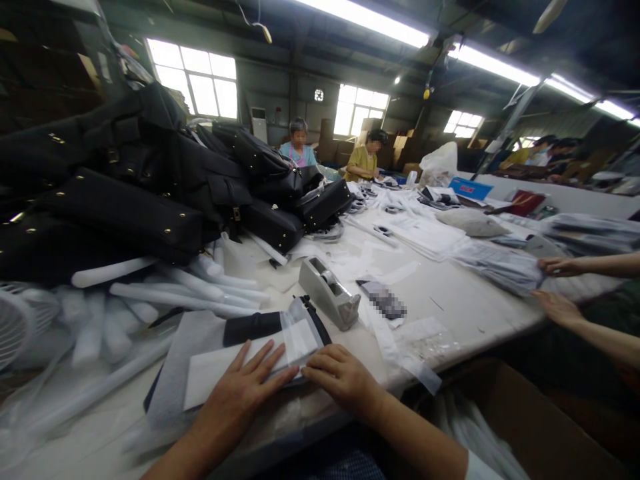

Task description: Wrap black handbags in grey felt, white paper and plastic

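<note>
I have the left hand (236,392) spread wide, fingers flat on the white packet (203,379) rather than closed round it, while the right hand (350,383) bends its fingers at the packet's near edge, and I can't tell whether they pinch it. The packet lies just in front of the tape dispenser (320,293), and I'd judge it partly wrapped: a see-through strip (296,331) crosses one end, yet black material (253,327) shows uncovered along its far side. Left of the dispenser sit white tubes (187,290), with black bags (135,207) piled behind them.
</note>
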Tool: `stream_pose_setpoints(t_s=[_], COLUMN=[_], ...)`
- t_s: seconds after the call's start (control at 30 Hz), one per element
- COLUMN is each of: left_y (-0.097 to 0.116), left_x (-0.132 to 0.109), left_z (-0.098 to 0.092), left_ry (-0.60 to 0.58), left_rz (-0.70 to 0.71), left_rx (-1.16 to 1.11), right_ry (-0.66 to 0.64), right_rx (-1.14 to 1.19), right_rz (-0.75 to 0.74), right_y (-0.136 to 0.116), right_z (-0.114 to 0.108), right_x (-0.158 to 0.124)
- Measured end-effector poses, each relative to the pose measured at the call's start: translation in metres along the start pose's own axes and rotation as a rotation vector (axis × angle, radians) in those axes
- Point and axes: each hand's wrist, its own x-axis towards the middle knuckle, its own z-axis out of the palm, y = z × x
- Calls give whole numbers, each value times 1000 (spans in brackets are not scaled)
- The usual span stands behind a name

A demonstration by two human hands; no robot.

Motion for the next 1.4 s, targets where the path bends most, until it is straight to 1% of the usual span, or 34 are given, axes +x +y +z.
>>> stream_pose_setpoints(t_s=[0.07, 0.2, 0.3, 0.4, 0.5, 0.57, 0.6, 0.67, 0.73, 0.77, 0.8, 0.87, 0.97, 1.07, 1.17, 1.27, 1.4], left_y=[1, 3, 5, 4, 3, 3, 3, 4, 4, 4, 4, 4, 4, 2, -2, -4, -4], left_x=[1, 4, 5, 4, 4, 3, 3, 2, 2, 2, 2, 3, 3, 2, 1, 1, 2], left_z=[-3, -8, -6, -2, -2, -3, -4, -4, -4, -4, -5, -5, -6, -5, -2, -2, -6], left_ry=[-21, -84, -65, -32, -35, -61, -77, -102, -114, -116, -118, -125, -140, -131, -111, -109, -121], left_rz=[-3, -29, -14, -5, 4, -4, -14, -34, -40, -38, -37, -34, -38, -34, -40, -42, -26], left_rx=[-17, -48, -22, 19, 18, -12, -31, -58, -71, -72, -71, -62, -50, -57, -58, -52, -24], right_ry=[28, -18, -35, -18, 21, 38, 27, -31, -84, -86, -63, 30, 184, 219, 201, 185, 191], right_rx=[-5, -50, -86, -106, -110, -100, -100, -117, -147, -153, -143, -73, 80, 175, 232, 257, 272], right_rz=[-21, -55, -78, -70, -78, -83, -84, -91, -96, -98, -103, -121, -111, -32, 53, 78, 90], right_y=[4, 11, 15, 13, -2, -18, -26, -40, -49, -50, -51, -51, -49, -44, -36, -31, -33], right_z=[7, 9, 9, 7, 1, -1, 0, 7, 20, 28, 36, 49, 57, 50, 36, 25, 20], right_x=[-3, -1, 2, 2, -10, -24, -32, -47, -55, -56, -56, -52, -46, -49, -58, -65, -64])
